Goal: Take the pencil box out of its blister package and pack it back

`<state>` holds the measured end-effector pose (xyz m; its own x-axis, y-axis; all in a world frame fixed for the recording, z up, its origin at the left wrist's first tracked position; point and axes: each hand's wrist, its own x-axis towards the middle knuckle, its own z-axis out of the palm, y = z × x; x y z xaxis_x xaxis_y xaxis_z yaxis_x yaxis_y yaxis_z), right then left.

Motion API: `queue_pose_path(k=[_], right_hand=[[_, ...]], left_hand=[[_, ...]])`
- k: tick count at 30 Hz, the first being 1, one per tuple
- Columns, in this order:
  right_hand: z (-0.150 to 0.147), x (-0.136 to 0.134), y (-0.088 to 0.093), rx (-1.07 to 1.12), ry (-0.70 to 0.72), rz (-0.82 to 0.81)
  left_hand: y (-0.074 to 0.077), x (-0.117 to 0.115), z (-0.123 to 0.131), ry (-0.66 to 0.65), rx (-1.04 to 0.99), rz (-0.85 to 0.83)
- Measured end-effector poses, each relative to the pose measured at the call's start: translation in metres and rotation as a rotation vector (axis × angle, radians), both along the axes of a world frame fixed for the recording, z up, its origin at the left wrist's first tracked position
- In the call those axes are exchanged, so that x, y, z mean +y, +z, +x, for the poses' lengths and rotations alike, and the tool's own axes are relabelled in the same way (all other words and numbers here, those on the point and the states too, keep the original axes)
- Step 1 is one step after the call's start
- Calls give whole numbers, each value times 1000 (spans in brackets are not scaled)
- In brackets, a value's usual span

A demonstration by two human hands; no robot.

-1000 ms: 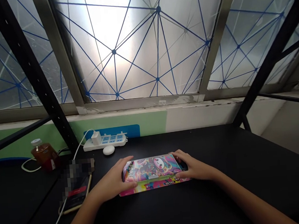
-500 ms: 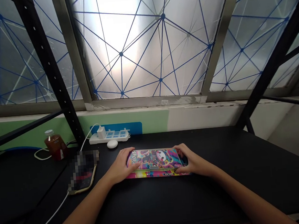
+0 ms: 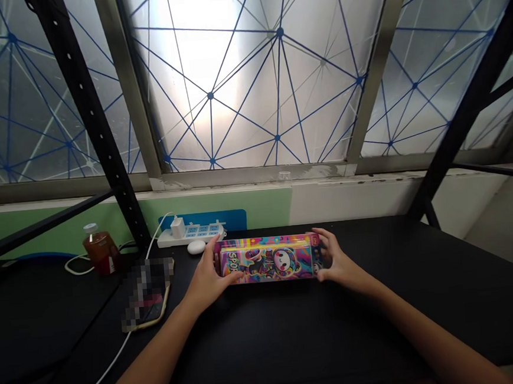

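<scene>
A brightly coloured pencil box with a cartoon face and large lettering on its lid is held lengthwise across the middle of the head view. Its lid faces me, and the box is tilted up at the black table. My left hand grips the left end, thumb over the lid's lower edge and fingers round the top corner. At the right end my right hand holds on with its thumb below and its fingers above. The box's underside is hidden.
Left of my left hand lies a phone, its screen blurred out, with a white cable. Behind are a white power strip, a small white rounded case and a bottle of reddish-brown liquid. A black metal post rises at the left.
Both hands have tilted the pencil box, so its lid now faces me and its front side has gone out of sight. The box is also a little farther back. The view has shifted slightly.
</scene>
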<state>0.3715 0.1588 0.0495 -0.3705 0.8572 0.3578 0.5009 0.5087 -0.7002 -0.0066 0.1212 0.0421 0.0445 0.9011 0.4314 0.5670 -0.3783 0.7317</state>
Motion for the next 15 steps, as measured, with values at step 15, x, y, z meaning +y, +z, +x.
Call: queue_pose_path(k=[15], right_hand=[[13, -22, 24, -174, -2, -104]], left_hand=[[28, -6, -14, -283, 123, -119]])
